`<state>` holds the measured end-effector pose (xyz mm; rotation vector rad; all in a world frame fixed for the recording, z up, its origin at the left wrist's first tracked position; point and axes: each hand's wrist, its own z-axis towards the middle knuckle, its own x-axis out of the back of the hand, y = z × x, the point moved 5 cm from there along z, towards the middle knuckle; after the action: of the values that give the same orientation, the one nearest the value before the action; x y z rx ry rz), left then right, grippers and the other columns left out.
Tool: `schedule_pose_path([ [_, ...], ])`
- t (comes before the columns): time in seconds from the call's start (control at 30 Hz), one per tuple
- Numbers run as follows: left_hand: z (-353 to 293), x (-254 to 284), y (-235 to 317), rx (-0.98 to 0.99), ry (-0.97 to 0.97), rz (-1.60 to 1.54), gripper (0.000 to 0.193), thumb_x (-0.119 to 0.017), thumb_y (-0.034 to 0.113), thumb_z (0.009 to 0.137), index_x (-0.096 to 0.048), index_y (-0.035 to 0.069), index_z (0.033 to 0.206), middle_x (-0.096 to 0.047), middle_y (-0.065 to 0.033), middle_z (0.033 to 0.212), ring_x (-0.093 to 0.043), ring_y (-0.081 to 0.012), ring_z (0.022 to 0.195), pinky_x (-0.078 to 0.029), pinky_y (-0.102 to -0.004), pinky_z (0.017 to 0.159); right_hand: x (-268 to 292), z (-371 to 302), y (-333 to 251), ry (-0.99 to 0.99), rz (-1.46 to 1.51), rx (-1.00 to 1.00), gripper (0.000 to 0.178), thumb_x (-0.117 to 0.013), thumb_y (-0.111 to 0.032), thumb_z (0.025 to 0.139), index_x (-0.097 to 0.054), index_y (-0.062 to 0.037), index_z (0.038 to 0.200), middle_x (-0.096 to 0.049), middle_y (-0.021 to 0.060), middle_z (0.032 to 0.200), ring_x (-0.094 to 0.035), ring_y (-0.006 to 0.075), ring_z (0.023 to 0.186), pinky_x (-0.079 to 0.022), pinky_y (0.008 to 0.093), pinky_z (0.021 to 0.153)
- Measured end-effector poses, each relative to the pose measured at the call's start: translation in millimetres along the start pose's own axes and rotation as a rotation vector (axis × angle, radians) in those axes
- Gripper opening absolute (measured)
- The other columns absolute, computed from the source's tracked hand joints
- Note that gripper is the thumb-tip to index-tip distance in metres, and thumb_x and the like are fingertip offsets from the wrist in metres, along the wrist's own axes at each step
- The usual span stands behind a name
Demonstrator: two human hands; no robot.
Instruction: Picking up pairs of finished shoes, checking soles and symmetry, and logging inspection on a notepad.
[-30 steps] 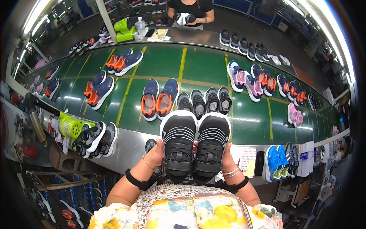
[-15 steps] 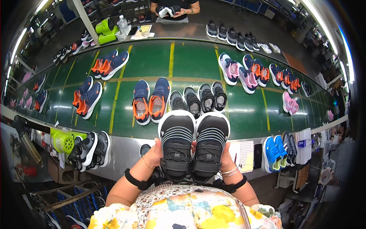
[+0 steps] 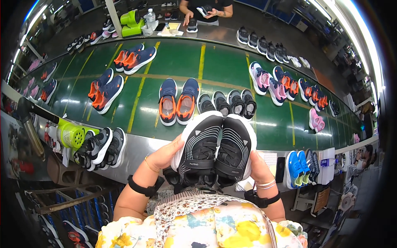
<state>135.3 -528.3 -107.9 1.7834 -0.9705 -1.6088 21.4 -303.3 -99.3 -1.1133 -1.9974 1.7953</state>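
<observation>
A pair of black sneakers with white soles and thin pale stripes is held up before my chest, toes away from me. My left hand [image 3: 166,154] grips the outer sole of the left sneaker [image 3: 202,142]. Around the outer side of the right sneaker [image 3: 236,142] closes my right hand [image 3: 260,166]. The two sneakers lean together at their inner sides, and their heels hide more dark shoes lying close below. Just beyond their toes, small black-and-grey shoes [image 3: 236,103] stand in a row on the green conveyor belt [image 3: 140,120].
Navy shoes with orange linings [image 3: 187,101] stand on the belt, with pink ones [image 3: 316,120] farther right. On the near metal ledge are black sneakers [image 3: 117,148], a lime-green blower [image 3: 73,134] and blue shoes [image 3: 294,167]. Across the belt, a person [image 3: 205,11] handles dark shoes.
Both hands have turned the sneakers so their outer sides show more, and their toes tilt inward. The view has shifted left. Across the belt, one shoe now stands on the far ledge.
</observation>
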Motion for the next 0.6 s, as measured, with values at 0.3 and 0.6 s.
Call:
schedule_pose_path([
  [0.3, -21, -16, 23, -0.106, 0.051, 0.078, 0.059, -0.05, 0.02, 0.088, -0.024, 0.001, 0.137, -0.041, -0.0083, 0.129, -0.043, -0.014, 0.116, -0.035, -0.027, 0.096, -34, -9, -19, -0.004, 0.083, -0.005, 0.068, -0.05, -0.038, 0.088, -0.021, -0.0007, 0.137, -0.035, 0.0102, 0.134, -0.036, 0.018, 0.121, -0.027, 0.031, 0.101],
  [0.6, -34, -26, 28, -0.092, 0.092, 0.032, 0.052, -0.047, 0.018, 0.09, -0.028, 0.001, 0.135, -0.046, -0.0072, 0.124, -0.047, -0.0125, 0.11, -0.038, -0.0251, 0.092, -46, -14, -23, 0.028, 0.005, 0.053, 0.065, -0.054, -0.033, 0.087, -0.025, -0.0022, 0.136, -0.045, 0.0088, 0.123, -0.046, 0.0145, 0.108, -0.037, 0.0283, 0.092],
])
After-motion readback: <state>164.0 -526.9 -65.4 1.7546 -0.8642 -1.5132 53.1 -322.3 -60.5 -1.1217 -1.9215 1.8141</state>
